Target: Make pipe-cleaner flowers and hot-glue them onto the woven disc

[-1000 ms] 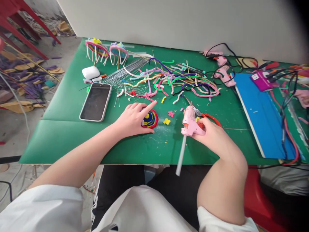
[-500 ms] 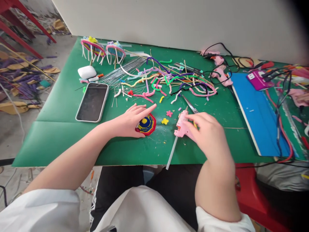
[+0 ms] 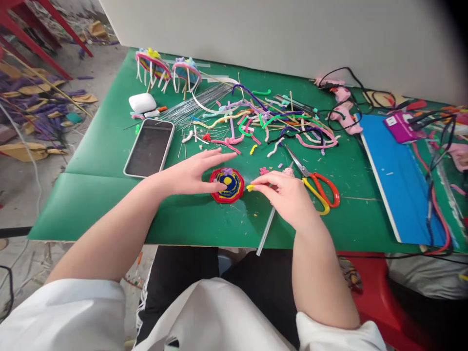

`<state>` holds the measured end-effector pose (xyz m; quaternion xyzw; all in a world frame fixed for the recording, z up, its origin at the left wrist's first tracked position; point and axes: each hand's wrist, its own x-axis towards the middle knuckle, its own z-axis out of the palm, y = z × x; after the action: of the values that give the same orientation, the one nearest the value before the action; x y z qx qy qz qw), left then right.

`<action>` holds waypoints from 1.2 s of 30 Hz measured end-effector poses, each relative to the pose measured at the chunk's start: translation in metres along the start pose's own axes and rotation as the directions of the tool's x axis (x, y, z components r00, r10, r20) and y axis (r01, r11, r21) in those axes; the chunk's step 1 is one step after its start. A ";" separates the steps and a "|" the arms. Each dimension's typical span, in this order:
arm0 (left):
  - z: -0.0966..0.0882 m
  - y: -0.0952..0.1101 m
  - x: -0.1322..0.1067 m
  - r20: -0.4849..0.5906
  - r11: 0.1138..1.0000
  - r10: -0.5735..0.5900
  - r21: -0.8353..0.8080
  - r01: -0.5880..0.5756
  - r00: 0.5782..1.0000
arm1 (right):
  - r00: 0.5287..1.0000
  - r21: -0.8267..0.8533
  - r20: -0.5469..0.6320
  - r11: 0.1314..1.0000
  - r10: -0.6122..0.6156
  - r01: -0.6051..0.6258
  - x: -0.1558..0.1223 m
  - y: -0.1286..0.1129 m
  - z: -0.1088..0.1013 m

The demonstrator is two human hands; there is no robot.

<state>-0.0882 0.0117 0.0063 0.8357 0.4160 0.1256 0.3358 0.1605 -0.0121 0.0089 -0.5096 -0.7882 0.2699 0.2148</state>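
My left hand (image 3: 199, 173) is open, fingers spread, its thumb over the edge of a round pipe-cleaner disc (image 3: 234, 187) ringed in red, yellow and blue. Small purple flowers sit on the disc around its yellow centre. Just right of the disc, my right hand (image 3: 287, 195) pinches a small yellow flower (image 3: 250, 187) between thumb and fingertips. Behind that hand lies a pink glue gun (image 3: 288, 171), mostly hidden, with its clear glue stick (image 3: 266, 231) sticking out toward me. A pink flower (image 3: 263, 171) rests on the table nearby.
Scissors (image 3: 318, 187) with orange and yellow handles lie right of my right hand. A phone (image 3: 149, 147) is at left. Loose pipe cleaners (image 3: 263, 114) and wires spread behind. Two small umbrella-like pieces (image 3: 153, 63) stand at the back left; a blue board (image 3: 387, 180) lies right.
My right hand has let go of the glue gun, now lying on the table, and has picked up the yellow flower. My left hand has lifted back, uncovering more of the disc.
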 end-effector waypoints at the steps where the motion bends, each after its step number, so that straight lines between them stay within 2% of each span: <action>1: 0.002 0.000 0.000 0.026 1.000 -0.004 0.007 0.004 1.000 | 1.000 0.097 0.009 0.995 0.010 -0.011 -0.001 -0.004 0.001; 3: 0.005 -0.002 0.000 0.061 1.000 0.002 0.028 -0.004 0.998 | 0.997 0.206 0.060 0.977 0.039 -0.051 -0.003 -0.010 0.006; 5: 0.008 -0.004 0.001 0.078 0.998 0.013 0.059 -0.018 0.997 | 0.994 0.222 0.102 0.972 0.050 -0.072 -0.003 -0.013 0.014; 11: 0.011 -0.008 0.004 0.107 0.992 0.020 0.121 -0.033 0.994 | 0.994 0.153 0.097 0.986 0.053 -0.068 0.004 -0.011 0.029; 20: 0.012 -0.005 0.004 0.102 0.988 -0.021 0.155 0.005 0.995 | 0.995 0.020 0.084 0.999 0.045 -0.047 0.005 -0.016 0.033; 36: 0.013 -0.005 0.006 0.068 0.990 0.024 0.137 -0.033 0.997 | 0.998 -0.157 0.056 0.987 0.031 -0.022 0.002 -0.023 0.038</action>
<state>-0.0813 0.0127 -0.0068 0.8665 0.4004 0.0735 0.2890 0.1209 -0.0261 -0.0054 -0.5271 -0.8061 0.2247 0.1477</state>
